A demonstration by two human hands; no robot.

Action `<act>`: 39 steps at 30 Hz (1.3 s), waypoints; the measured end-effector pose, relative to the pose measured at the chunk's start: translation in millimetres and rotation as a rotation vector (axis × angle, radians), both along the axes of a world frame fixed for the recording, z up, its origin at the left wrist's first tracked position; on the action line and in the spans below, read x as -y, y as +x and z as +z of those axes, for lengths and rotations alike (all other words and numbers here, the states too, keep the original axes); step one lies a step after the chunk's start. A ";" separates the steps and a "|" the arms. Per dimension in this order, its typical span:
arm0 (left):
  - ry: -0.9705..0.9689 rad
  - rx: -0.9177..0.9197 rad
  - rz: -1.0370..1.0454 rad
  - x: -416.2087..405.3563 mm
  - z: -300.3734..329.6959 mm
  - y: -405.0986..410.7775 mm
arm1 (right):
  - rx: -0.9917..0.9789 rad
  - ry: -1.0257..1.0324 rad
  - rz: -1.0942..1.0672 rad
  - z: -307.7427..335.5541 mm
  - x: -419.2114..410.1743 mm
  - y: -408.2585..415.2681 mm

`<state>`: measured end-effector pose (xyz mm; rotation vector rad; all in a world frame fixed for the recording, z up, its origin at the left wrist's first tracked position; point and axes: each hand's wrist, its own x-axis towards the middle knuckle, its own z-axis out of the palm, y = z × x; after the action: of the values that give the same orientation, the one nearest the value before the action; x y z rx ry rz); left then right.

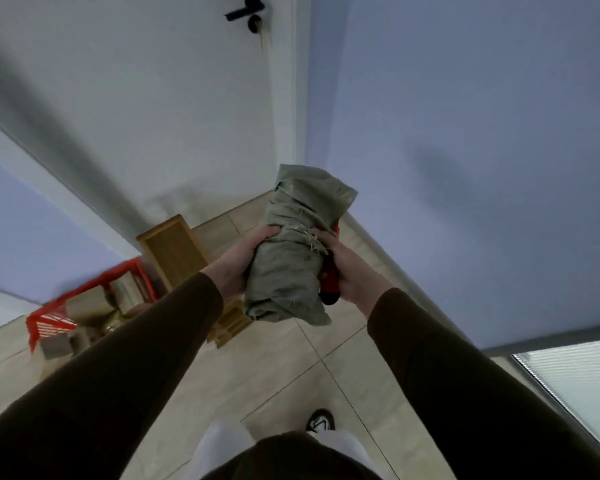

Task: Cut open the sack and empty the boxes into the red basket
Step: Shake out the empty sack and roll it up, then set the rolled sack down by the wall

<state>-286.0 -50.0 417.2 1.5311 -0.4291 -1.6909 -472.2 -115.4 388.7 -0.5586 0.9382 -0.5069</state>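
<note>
A grey-green woven sack (pixel 291 258), rolled and crumpled into a bundle with frayed threads, is held up in front of me above the floor. My left hand (pixel 243 261) grips its left side. My right hand (pixel 347 268) grips its right side and also holds a red and black cutter (pixel 329 289) pressed against the sack. The red basket (pixel 66 317) stands on the floor at the lower left, behind my left sleeve, with several cardboard boxes (pixel 84 303) inside it.
A wooden tray-like frame (pixel 174 251) leans near the white door (pixel 153 98), with a wooden slatted piece (pixel 229 323) beside it. Blue walls stand left and right. Tiled floor (pixel 291 375) lies below, with my shoe (pixel 321 420) on it.
</note>
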 end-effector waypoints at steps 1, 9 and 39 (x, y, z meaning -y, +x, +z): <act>0.024 0.009 -0.030 13.6 -2.7 -11.8 | -0.010 0.029 -0.024 -2.9 6.3 -16.0; 0.109 0.329 -0.136 105.6 -44.7 -89.8 | -0.144 0.236 -0.589 -59.2 49.6 -85.2; 0.374 0.087 -0.367 349.9 -466.1 -269.1 | -0.249 0.695 -1.212 -444.1 196.0 -214.5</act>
<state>-555.0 -399.9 -48.8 1.8886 -0.4810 -2.0810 -686.7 -311.3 -55.5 0.6741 1.5572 -1.1207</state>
